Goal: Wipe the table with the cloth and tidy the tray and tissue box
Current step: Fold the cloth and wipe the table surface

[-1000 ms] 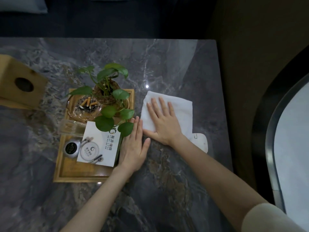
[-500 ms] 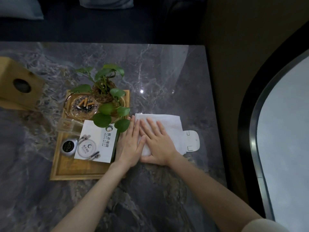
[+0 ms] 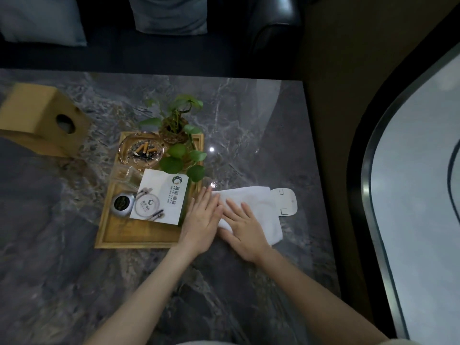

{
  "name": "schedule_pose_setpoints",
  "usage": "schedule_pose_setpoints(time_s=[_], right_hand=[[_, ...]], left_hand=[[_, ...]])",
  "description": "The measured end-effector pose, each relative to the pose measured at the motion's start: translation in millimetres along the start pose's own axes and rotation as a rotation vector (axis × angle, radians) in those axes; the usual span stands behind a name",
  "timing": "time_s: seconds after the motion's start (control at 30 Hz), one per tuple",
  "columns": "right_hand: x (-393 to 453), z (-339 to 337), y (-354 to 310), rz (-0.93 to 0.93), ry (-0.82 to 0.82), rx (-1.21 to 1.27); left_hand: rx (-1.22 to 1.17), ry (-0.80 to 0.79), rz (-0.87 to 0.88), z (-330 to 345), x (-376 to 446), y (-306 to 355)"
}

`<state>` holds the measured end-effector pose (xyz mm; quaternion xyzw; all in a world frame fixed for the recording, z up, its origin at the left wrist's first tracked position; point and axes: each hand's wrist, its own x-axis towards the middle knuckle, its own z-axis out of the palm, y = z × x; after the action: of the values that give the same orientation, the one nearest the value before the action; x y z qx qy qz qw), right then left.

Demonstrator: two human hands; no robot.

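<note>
A white cloth (image 3: 256, 202) lies on the dark marble table (image 3: 249, 125), just right of the wooden tray (image 3: 139, 239). My right hand (image 3: 245, 229) presses flat on the cloth's near left part, fingers spread. Flat against the tray's right edge rests my left hand (image 3: 202, 221), its thumb side touching the cloth. The tray carries a potted plant (image 3: 178, 135), a glass ashtray (image 3: 142, 150) with cigarette butts, a white card (image 3: 161, 196) and a small round metal object (image 3: 121, 202). A wooden tissue box (image 3: 47, 120) stands at the far left.
A white tag (image 3: 286, 201) lies at the cloth's right end. The table's right edge (image 3: 321, 195) runs close beyond it. A dark sofa with cushions (image 3: 169, 13) sits behind the table. A curved dark-rimmed surface (image 3: 418, 195) fills the right side.
My right hand has dragged the cloth toward me along the tray's right side. My left hand stays flat at the tray's edge. The view has tilted so the sofa shows.
</note>
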<state>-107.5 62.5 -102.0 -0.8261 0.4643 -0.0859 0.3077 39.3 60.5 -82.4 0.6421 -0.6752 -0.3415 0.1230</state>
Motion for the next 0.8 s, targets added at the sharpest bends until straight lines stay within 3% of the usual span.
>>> schedule_pose_setpoints(time_s=[0.17, 0.3, 0.47, 0.57, 0.67, 0.8], right_hand=[[-25.2, 1.6, -18.6, 0.097, -0.062, 0.178], [-43.1, -0.7, -35.7, 0.256, -0.087, 0.420], [-59.2, -24.1, -63.0, 0.685, 0.082, 1.234], [-61.7, -38.1, -66.1, 0.903, 0.101, 1.521], [-55.7, -48.6, -81.0, 0.899, 0.115, 1.713], [-38.8, -58.3, -118.5, 0.714, 0.126, 1.968]], left_hand=[[-0.343, 0.044, -0.080, -16.3, -16.5, 4.3], [-0.397, -0.086, -0.161, -26.4, -23.3, 1.7], [-0.466, -0.167, -0.211, -35.7, -30.2, 4.6], [-0.660, -0.153, -0.228, -46.1, -38.3, 7.4], [-0.993, -0.185, -0.225, -60.8, -50.6, 5.0], [-1.374, -0.159, -0.174, -83.2, -67.6, -16.1]])
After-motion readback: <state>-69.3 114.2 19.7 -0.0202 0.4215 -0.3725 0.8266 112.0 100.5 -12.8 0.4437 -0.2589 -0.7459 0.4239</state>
